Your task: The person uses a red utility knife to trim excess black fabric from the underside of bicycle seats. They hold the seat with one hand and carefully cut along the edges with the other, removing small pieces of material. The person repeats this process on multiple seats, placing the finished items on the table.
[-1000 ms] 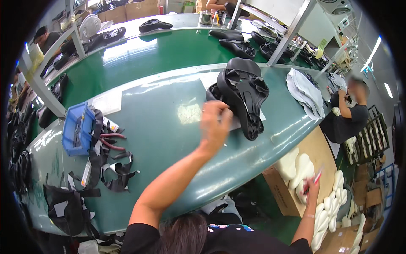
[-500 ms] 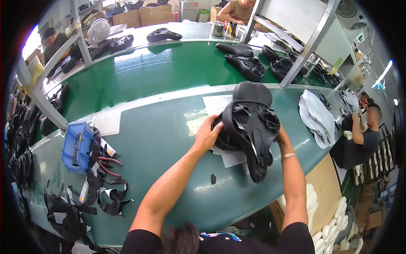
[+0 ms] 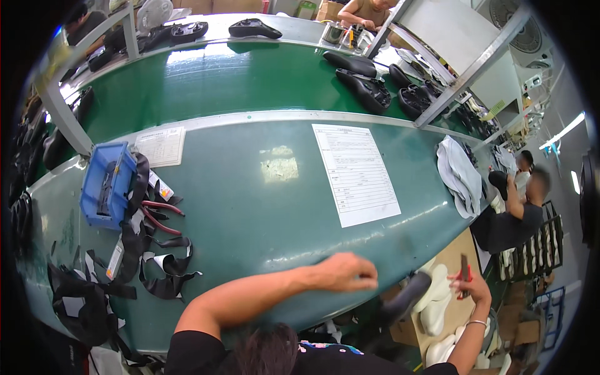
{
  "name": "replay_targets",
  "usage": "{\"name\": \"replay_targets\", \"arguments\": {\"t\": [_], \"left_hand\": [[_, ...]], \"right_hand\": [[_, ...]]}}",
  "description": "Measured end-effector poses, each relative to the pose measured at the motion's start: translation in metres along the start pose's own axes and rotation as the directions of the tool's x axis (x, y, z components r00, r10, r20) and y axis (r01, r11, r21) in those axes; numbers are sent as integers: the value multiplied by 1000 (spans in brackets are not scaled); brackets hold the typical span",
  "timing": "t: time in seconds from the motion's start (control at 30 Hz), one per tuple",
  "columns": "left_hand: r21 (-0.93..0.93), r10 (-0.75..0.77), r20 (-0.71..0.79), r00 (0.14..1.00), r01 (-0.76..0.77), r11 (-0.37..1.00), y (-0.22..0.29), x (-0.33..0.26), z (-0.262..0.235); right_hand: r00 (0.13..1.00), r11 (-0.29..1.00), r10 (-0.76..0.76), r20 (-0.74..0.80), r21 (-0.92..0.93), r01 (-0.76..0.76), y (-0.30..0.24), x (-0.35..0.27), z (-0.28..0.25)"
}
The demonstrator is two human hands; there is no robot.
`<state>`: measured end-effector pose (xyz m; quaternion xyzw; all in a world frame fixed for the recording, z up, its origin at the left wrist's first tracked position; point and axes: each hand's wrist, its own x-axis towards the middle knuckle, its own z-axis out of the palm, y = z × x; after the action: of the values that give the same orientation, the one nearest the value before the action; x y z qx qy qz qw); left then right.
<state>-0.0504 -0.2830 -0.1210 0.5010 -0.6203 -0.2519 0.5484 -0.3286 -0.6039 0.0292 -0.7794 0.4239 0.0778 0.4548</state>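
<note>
Above the bench's near edge, my left hand is loosely bent, its fingers a little apart with nothing visible in them. My right hand is off to the right over a tan board, closed around a slim red-and-dark hand tool; its exact kind is unclear. Between the hands, just beyond the bench edge, a black bicycle saddle appears blurred, touching neither hand as far as I can see. A printed sheet lies flat on the green bench.
On the left lie a blue bin, red-handled pliers and black scrap strips. Grey fabric pieces are stacked at right. White saddle-shaped pads sit on the tan board. More black saddles rest on the green surface behind. Co-workers sit around.
The saddle has left both hands and moved from over the bench to beyond its near edge, uncovering the sheet. My left hand came nearer; my right went right and now holds the tool.
</note>
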Motion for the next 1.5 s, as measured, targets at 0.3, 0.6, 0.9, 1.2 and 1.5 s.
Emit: {"name": "replay_targets", "arguments": {"t": [0.3,0.6,0.9,1.2,1.5], "left_hand": [[-61,-74,-735,674,43,997,-19,3,-51],[-277,-277,-958,78,19,961,34,-114,-131],[-39,17,-930,-368,143,989,69,-236,-145],[-373,-394,-912,113,172,912,103,-233,-153],[-425,-655,-668,353,542,725,107,-232,-152]], "right_hand": [[591,683,-726,351,464,564,-199,148,250],[450,630,-761,468,365,685,-328,133,452],[70,-54,-850,522,-218,974,-330,47,566],[568,804,-575,589,535,259,-284,62,462],[526,593,-802,283,269,759,-248,72,462]]}}
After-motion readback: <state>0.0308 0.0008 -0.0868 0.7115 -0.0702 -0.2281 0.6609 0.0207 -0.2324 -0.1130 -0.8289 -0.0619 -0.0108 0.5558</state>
